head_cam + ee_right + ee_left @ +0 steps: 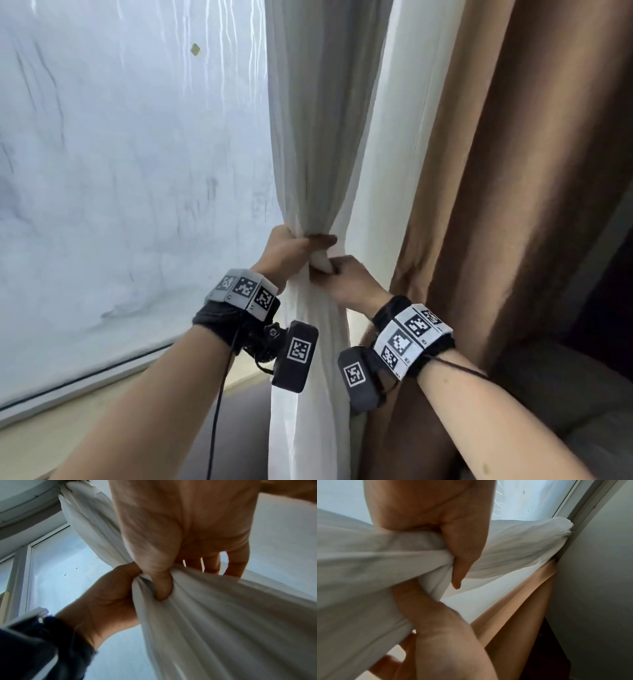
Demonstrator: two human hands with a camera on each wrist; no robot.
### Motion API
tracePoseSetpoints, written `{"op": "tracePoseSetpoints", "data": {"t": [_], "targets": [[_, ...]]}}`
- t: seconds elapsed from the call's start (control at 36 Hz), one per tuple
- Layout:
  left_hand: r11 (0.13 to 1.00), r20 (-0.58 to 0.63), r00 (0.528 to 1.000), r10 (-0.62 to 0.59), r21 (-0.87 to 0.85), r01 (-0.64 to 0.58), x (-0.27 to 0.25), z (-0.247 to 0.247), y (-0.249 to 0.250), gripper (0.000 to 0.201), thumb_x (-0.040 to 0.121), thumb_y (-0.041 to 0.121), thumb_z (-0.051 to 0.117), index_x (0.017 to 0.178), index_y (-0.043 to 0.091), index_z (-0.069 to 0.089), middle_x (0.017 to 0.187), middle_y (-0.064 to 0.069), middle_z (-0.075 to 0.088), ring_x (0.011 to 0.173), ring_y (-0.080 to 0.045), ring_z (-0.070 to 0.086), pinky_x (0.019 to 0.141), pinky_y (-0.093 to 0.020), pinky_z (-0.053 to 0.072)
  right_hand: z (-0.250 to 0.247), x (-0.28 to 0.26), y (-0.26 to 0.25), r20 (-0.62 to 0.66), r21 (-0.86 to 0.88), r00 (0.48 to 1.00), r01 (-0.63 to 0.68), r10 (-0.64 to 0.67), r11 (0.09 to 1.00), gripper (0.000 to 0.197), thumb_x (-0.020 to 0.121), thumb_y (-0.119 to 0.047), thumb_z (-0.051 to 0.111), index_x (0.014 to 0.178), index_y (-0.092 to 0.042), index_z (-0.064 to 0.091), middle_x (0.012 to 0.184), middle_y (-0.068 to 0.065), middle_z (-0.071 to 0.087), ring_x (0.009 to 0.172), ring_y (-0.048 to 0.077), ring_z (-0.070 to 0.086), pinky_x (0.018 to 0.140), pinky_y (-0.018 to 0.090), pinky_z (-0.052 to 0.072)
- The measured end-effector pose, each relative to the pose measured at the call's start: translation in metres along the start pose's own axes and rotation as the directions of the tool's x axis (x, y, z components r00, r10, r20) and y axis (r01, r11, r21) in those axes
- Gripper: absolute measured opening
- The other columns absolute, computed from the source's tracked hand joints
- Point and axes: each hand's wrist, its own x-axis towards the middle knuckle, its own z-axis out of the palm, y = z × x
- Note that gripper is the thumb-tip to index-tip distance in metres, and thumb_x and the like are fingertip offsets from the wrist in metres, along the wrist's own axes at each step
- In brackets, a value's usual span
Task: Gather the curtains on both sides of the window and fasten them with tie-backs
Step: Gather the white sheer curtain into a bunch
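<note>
Bunching the thin white sheer curtain [310, 164] beside the brown drape [507, 178], the left hand [286, 248] and right hand [349, 279] both clutch it; no tie-back shows, so freeing one hand risks folds spilling loose.

Bright window corner

Pale daylight is coming through the streaked window glass [130, 154]; a white frame [20, 574] is meeting the grey wall [599, 588].

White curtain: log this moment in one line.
white curtain bunched | left hand grips gather | right hand grips just below | brown curtain loose | tie-back not seen
</note>
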Motion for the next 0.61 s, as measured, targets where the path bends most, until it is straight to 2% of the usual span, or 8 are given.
{"op": "tracePoseSetpoints", "data": {"t": [0.06, 0.19, 0.31, 0.42, 0.47, 0.53, 0.58, 0.61], "targets": [[1.0, -0.03, 0.999, -0.024, 0.002, 0.024, 0.005, -0.001, -0.003, 0.013, 0.077, 0.006, 0.077, 0.075, 0.005, 0.065, 0.067, -0.009, 0.06, 0.063, -0.02, 0.059, 0.056, -0.024, 0.048, -0.005, 0.0, 0.013, -0.078, 0.019, 0.993, -0.083, 0.084, 0.996, 0.03, 0.073, -0.049, 0.077, 0.083, -0.023, 0.068, 0.092, -0.005, 0.068, 0.088, 0.013, 0.064, 0.072, 0.025, 0.049], [0.997, -0.004, 0.997, -0.081, -0.017, 0.081, 0.007, -0.005, -0.011, 0.022, 0.082, 0.007, 0.073, 0.103, 0.0, 0.07, 0.092, -0.012, 0.07, 0.087, -0.028, 0.066, 0.082, -0.041, 0.056, -0.024, 0.009, 0.038, -0.267, 0.224, 0.922, -0.224, 0.281, 0.948, 0.117, 0.036, -0.073, 0.081, 0.13, -0.026, 0.027, 0.14, 0.008, 0.033, 0.131, 0.021, 0.038, 0.11, 0.038, 0.035], [0.994, 0.102, 0.99, -0.092, -0.043, 0.097, 0.004, -0.005, -0.006, 0.018, 0.087, 0.009, 0.069, 0.103, 0.001, 0.072, 0.095, -0.01, 0.071, 0.089, -0.023, 0.067, 0.083, -0.037, 0.056, -0.044, 0.021, 0.038, -0.276, 0.253, 0.907, -0.25, 0.318, 0.934, 0.132, 0.055, -0.065, 0.08, 0.151, -0.02, 0.001, 0.159, 0.006, 0.005, 0.147, 0.023, 0.008, 0.118, 0.039, 0.009], [0.985, 0.128, 0.983, -0.128, -0.097, 0.141, 0.0, 0.001, -0.006, 0.01, 0.098, 0.021, 0.057, 0.101, 0.014, 0.063, 0.095, -0.008, 0.069, 0.092, -0.026, 0.066, 0.091, -0.043, 0.053, -0.046, 0.037, 0.035, -0.228, 0.325, 0.88, -0.335, 0.417, 0.884, 0.158, 0.031, -0.082, 0.075, 0.15, -0.032, -0.015, 0.162, -0.003, -0.011, 0.149, 0.021, -0.005, 0.119, 0.053, 0.004], [0.981, 0.099, 0.987, -0.124, -0.14, 0.137, 0.0, 0.003, -0.007, 0.013, 0.1, 0.028, 0.052, 0.103, 0.016, 0.059, 0.092, -0.005, 0.068, 0.087, -0.021, 0.065, 0.088, -0.04, 0.053, -0.046, 0.044, 0.032, -0.165, 0.463, 0.878, -0.334, 0.45, 0.821, 0.16, 0.032, -0.083, 0.075, 0.149, -0.031, -0.021, 0.161, -0.006, -0.017, 0.149, 0.02, -0.007, 0.119, 0.055, 0.001], [0.986, 0.078, 0.992, -0.097, -0.126, 0.106, 0.001, 0.003, -0.01, 0.02, 0.1, 0.037, 0.05, 0.102, 0.018, 0.058, 0.092, -0.004, 0.067, 0.087, -0.021, 0.065, 0.087, -0.041, 0.054, -0.047, 0.045, 0.029, -0.077, 0.612, 0.911, -0.279, 0.406, 0.74, 0.142, 0.057, -0.067, 0.079, 0.148, -0.03, -0.024, 0.161, -0.002, -0.014, 0.149, 0.022, -0.004, 0.119, 0.052, -0.002], [0.995, 0.069, 0.997, -0.038, -0.088, 0.044, 0.001, -0.001, -0.013, 0.032, 0.096, 0.049, 0.05, 0.105, 0.02, 0.061, 0.097, -0.005, 0.07, 0.089, -0.021, 0.067, 0.086, -0.039, 0.055, -0.047, 0.043, 0.027, 0.031, 0.682, 0.942, -0.264, 0.335, 0.682, 0.118, 0.073, -0.054, 0.074, 0.153, -0.026, -0.008, 0.162, 0.004, 0.005, 0.149, 0.024, 0.008, 0.12, 0.047, 0.004], [0.999, 0.084, 0.996, -0.008, -0.052, 0.013, 0.003, -0.004, -0.014, 0.042, 0.092, 0.054, 0.049, 0.11, 0.019, 0.062, 0.101, -0.006, 0.07, 0.094, -0.022, 0.067, 0.086, -0.038, 0.055, -0.046, 0.041, 0.024, 0.105, 0.689, 0.949, -0.284, 0.296, 0.666, 0.108, 0.073, -0.057, 0.073, 0.154, -0.023, 0.01, 0.159, 0.006, 0.021, 0.146, 0.025, 0.022, 0.12, 0.047, 0.012]]}}
